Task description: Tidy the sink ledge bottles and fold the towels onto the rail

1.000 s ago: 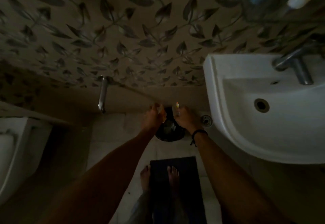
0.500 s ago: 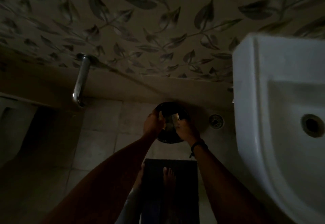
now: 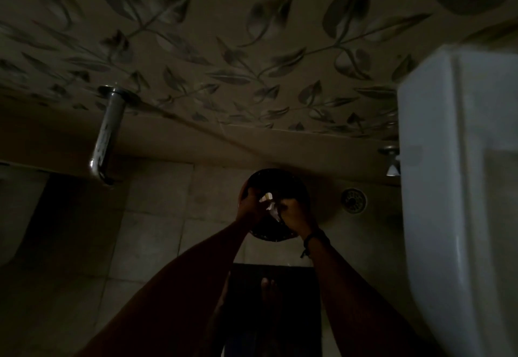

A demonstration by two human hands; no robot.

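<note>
The room is dim. Low over a dark round bin (image 3: 276, 178) on the floor, my two hands meet. My left hand (image 3: 250, 207) and my right hand (image 3: 295, 215) both have curled fingers and pinch small pale crumpled scraps (image 3: 268, 202) between them, above the bin's opening. A dark band circles my right wrist. The white sink (image 3: 459, 166) shows only its left side at the right edge. No bottles, towels or rail are in view.
A chrome pipe (image 3: 108, 135) juts from the leaf-patterned wall at left. A round floor drain (image 3: 353, 200) lies right of the bin. My bare feet stand on a dark mat (image 3: 297, 295). A pale toilet edge (image 3: 16, 210) is at far left.
The view has dropped and closed in on the floor; the sink's tap and basin slid out at right. Both hands moved down from above the bin to its opening and came together.
</note>
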